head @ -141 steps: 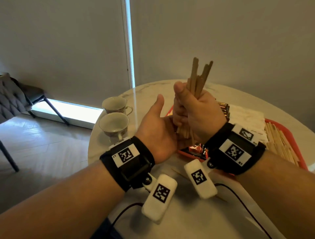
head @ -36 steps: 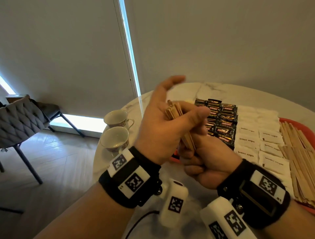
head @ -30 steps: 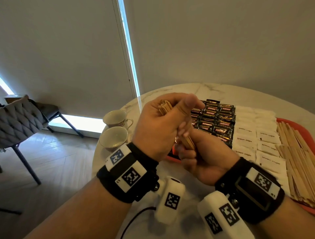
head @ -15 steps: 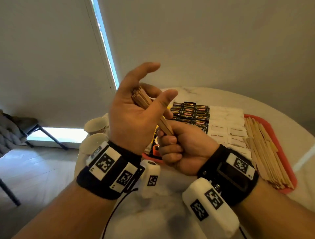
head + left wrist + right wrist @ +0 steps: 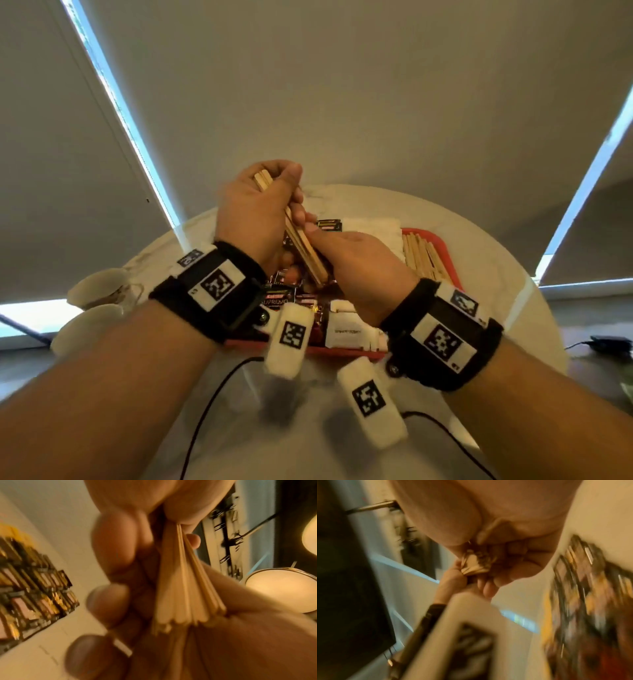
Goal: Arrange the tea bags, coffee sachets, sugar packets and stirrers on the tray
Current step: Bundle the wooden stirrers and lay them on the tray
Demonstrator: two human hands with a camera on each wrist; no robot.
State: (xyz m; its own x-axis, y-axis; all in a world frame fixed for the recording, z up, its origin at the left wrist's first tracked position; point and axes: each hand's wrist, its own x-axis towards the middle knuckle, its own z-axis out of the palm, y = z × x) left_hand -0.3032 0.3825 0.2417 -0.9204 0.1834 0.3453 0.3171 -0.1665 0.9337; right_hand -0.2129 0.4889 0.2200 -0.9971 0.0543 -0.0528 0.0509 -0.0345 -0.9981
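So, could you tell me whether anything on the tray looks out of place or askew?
Nothing stands out: coffee sachets, sugar packets and laid stirrers sit grouped on the red tray. Both hands grip a stirrer bundle above it.

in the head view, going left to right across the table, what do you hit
teacups → left hand → bundle of stirrers held in both hands → right hand → stirrers laid on the tray → red tray rim

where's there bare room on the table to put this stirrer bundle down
Bare marble shows near the tray, between the wrists, crossed by a black cable, and right of the tray. The tray is crowded: coffee sachets, sugar packets, laid stirrers.
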